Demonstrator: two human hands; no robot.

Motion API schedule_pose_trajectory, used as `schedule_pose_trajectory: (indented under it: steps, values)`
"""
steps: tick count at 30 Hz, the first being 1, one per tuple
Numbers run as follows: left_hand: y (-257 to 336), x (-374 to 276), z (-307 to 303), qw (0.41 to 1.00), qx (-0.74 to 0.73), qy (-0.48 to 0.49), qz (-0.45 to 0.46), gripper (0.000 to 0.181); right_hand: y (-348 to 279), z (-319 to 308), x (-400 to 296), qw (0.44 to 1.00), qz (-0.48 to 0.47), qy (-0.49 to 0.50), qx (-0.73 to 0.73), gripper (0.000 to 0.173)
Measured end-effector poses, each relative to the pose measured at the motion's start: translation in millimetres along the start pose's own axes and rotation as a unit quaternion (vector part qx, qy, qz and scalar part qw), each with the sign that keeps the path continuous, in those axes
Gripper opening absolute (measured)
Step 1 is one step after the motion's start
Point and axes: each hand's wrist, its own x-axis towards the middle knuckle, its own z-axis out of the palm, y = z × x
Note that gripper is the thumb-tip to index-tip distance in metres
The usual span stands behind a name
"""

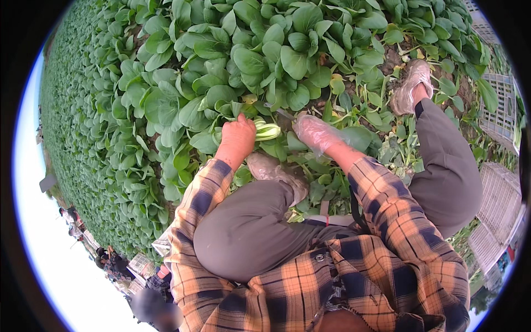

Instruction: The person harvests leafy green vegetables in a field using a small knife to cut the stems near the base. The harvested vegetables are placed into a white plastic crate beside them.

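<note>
My bare left hand (238, 135) grips a bok choy head (266, 130) whose pale, trimmed base points right, towards my other hand. Its leaves mingle with the standing plants on the far side. A clear plastic glove covers my right hand (313, 132), which is closed on a knife; the handle is hidden in the fist. The knife's narrow blade (284, 113) points up and left, a little away from the bok choy's base, over the soil at the edge of the growing plants.
Dense rows of bok choy (249, 54) stand ahead and to the left. Loose leaves (373, 116) litter the ground between my shoes. Plastic crates (500, 108) line the right side. Several people (114, 265) are at the lower left, near more crates (139, 263).
</note>
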Motion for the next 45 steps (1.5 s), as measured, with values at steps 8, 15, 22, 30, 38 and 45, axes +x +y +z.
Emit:
schedule_pose_trajectory:
  steps: [8,15,22,30,38,45]
  values:
    - [4.0,-22.0,58.3,0.987,-0.047,0.151,-0.012,0.041,-8.2,0.0,32.4,0.996,0.075,-0.001,0.046,0.033]
    - [-1.0,-30.7,77.2,0.979,-0.109,0.169,-0.038,0.051,-25.8,-6.0,34.6,0.993,0.106,0.009,0.057,0.026]
    - [-2.4,-33.3,79.4,0.973,-0.116,0.2,-0.026,0.041,-22.8,6.4,39.9,0.991,0.105,-0.013,0.084,0.027]
    - [-3.4,-33.8,83.1,0.969,-0.147,0.196,-0.028,0.049,-20.4,28.5,68.8,0.991,0.086,-0.047,0.096,0.026]
    - [-1.3,-39.1,100.6,0.96,-0.153,0.232,-0.029,0.047,-43.2,26.3,59.5,0.984,0.108,-0.079,0.12,0.026]
    - [5.2,-39.8,96.0,0.953,-0.199,0.224,-0.041,0.051,-35.1,31.5,42.2,0.982,0.105,-0.096,0.121,0.023]
